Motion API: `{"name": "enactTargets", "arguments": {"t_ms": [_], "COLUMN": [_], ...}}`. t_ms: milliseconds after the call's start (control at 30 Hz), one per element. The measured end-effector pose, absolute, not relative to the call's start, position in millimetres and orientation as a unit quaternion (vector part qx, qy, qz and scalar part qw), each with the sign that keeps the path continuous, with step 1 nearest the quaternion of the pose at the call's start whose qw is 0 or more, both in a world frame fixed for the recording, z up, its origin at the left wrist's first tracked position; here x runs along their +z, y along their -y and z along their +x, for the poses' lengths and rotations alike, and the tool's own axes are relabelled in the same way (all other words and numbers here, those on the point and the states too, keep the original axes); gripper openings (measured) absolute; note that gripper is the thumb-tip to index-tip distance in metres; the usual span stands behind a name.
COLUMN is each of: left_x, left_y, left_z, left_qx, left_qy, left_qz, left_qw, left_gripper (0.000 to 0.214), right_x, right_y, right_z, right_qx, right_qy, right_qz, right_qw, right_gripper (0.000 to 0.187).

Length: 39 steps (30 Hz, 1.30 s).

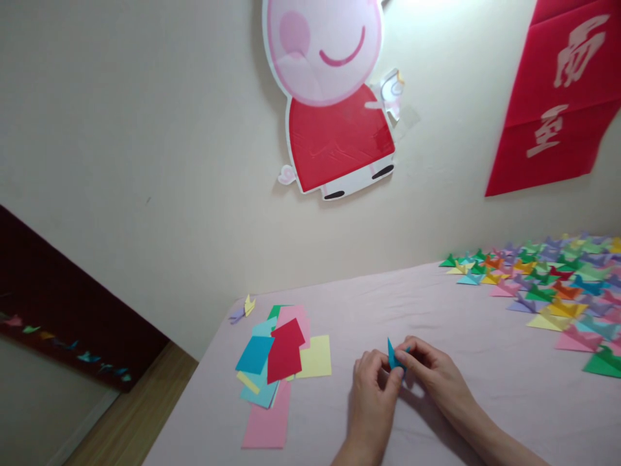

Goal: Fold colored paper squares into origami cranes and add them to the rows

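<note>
Left hand: fingers closed, pinching the blue folded paper from its left side.
Right hand: fingers closed on the same paper from its right side.
Blue folded paper: held upright between both hands, just over the pink counter.
Loose sheets: overlapping coloured squares, left of the blue folded paper, apart from it.
Folded figures: many colours, in rows, right of the blue folded paper and beyond it.
Pig cut-out: on the wall, far behind the blue folded paper.
</note>
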State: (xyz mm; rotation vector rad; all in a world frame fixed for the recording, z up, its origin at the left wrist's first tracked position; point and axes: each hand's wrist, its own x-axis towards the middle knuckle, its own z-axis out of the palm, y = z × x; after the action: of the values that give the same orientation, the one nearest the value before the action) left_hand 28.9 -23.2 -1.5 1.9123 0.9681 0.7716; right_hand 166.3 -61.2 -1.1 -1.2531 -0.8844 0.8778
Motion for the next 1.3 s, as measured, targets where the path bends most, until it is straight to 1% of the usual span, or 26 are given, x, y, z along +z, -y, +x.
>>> {"name": "enactTargets", "arguments": {"t_ms": [167, 333, 467, 600, 733, 867, 1033, 1100, 1200, 1300], "left_x": [-2, -3, 0, 5, 6, 3, -3, -3, -4, -4], "left_y": [23, 24, 25, 25, 25, 24, 19, 18, 18, 19], "left_z": [29, 31, 31, 29, 29, 28, 25, 25, 25, 26], "left_qx": [0.29, 0.29, 0.303, 0.319, 0.315, 0.323, 0.329, 0.328, 0.334, 0.329], "left_qy": [-0.39, -0.374, -0.363, -0.383, -0.374, -0.387, -0.423, -0.424, -0.416, -0.412], "left_qz": [0.767, 0.796, 0.799, 0.776, 0.788, 0.772, 0.724, 0.728, 0.74, 0.745], "left_qw": [0.418, 0.377, 0.37, 0.386, 0.374, 0.386, 0.435, 0.428, 0.41, 0.409], "left_gripper": [0.018, 0.019, 0.012, 0.021, 0.02, 0.021, 0.023, 0.023, 0.022, 0.024], "right_x": [2, 2, -2, 1, 1, -9, -6, -2, 3, 2], "right_y": [61, 60, 59, 60, 60, 58, 57, 58, 59, 60], "right_z": [168, 168, 168, 168, 172, 176, 169, 167, 167, 170], "right_qx": [0.382, 0.392, 0.39, 0.386, 0.392, 0.384, 0.426, 0.407, 0.372, 0.369], "right_qy": [0.374, 0.4, 0.408, 0.415, 0.371, 0.323, 0.395, 0.426, 0.433, 0.426], "right_qz": [-0.548, -0.538, -0.532, -0.508, -0.514, -0.531, -0.497, -0.505, -0.54, -0.554], "right_qw": [0.643, 0.631, 0.631, 0.649, 0.667, 0.683, 0.645, 0.63, 0.619, 0.613], "right_gripper": [0.043, 0.043, 0.045, 0.043, 0.037, 0.037, 0.04, 0.04, 0.045, 0.048]}}
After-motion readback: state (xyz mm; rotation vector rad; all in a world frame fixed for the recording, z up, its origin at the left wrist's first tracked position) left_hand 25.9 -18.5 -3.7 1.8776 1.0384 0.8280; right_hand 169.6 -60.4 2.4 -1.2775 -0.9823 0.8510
